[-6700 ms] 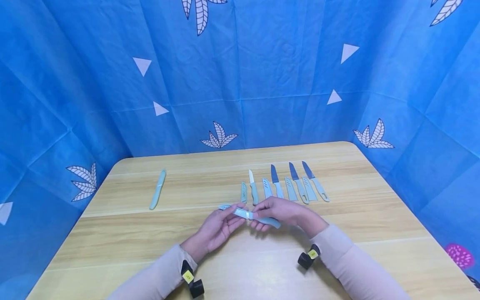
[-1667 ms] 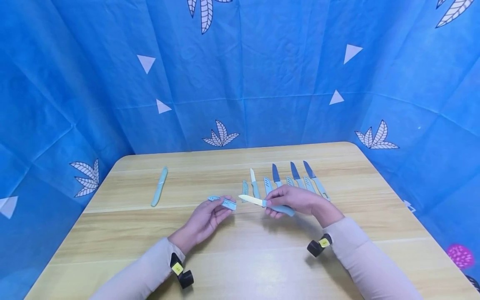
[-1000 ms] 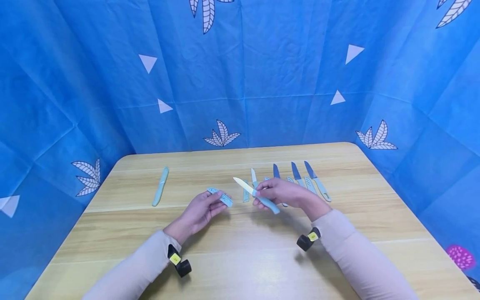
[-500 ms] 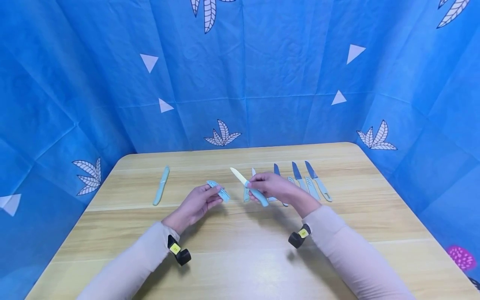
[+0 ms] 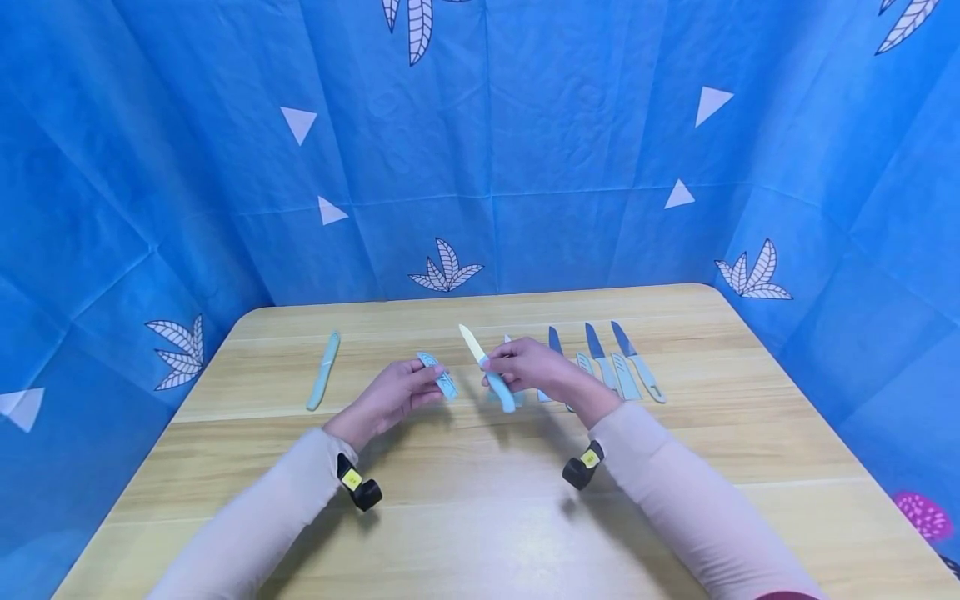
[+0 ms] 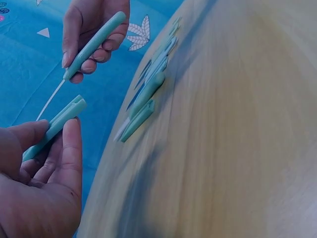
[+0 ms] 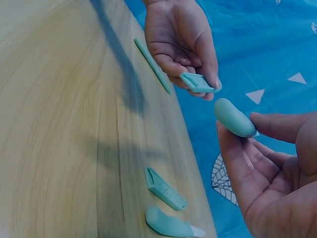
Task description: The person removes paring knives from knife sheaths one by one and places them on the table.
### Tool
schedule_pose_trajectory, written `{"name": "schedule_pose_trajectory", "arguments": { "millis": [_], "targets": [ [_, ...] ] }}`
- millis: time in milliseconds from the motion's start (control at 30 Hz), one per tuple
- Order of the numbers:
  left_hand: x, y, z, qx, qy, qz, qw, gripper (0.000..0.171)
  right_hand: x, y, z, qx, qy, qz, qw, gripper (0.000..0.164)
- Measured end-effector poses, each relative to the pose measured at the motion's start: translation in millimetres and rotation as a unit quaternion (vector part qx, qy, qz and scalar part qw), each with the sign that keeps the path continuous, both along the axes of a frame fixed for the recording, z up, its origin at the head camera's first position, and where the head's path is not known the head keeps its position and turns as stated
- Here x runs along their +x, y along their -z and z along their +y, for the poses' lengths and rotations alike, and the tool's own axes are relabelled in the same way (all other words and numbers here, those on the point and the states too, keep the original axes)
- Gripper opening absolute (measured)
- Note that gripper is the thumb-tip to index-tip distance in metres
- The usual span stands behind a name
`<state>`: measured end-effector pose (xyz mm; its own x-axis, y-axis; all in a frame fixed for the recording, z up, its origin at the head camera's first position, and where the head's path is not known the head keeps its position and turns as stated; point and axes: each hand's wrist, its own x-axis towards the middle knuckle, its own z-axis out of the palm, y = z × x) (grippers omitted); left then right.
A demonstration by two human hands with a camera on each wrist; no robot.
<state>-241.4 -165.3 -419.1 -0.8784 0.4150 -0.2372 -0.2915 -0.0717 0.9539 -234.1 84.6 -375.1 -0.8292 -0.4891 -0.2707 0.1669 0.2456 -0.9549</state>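
My left hand (image 5: pixel 393 396) pinches a pale green slotted blade sheath (image 5: pixel 447 386) between thumb and fingers, its open end facing the other hand. In the right hand (image 5: pixel 534 367) I grip a small paring knife (image 5: pixel 501 394) by its mint handle, with the bare pale blade (image 5: pixel 472 342) pointing up toward the back of the table. Both things are held above the tabletop, with a gap between them. The left wrist view shows the knife blade edge-on above the sheath (image 6: pixel 59 124). From the right wrist view, the handle (image 7: pixel 235 118) hides the blade.
A sheathed knife (image 5: pixel 323 371) lies alone at left on the wooden table (image 5: pixel 480 517). Several dark-bladed knives (image 5: pixel 641 367) and loose sheaths (image 5: pixel 625 377) lie in a row at right. Another pale-bladed knife (image 7: pixel 168 221) and a sheath (image 7: pixel 166 190) lie below my right hand.
The knife, earlier inside the sheath between both hands, is out of it. Lately the right hand has moved left and away from me, turning the blade upward; the left hand has shifted slightly away.
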Motion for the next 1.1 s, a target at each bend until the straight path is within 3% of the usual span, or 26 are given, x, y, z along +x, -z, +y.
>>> {"name": "schedule_pose_trajectory", "arguments": {
  "millis": [267,533,1100],
  "targets": [
    [-11.1,-4.3,-3,-0.03,-0.002,0.002,0.9995,0.032,-7.7,0.9,-9,-0.003,0.026,-0.021,0.999,0.025],
    [-21.0,-5.5,-5,-0.057,0.007,0.005,0.9984,0.045,-15.7,2.9,-15,0.003,0.054,-0.033,0.998,0.024],
    [-38.9,1.8,-7,-0.105,0.009,0.008,0.9944,0.037,-24.8,15.7,-30,0.012,0.092,-0.026,0.995,0.033]
  ]
}}
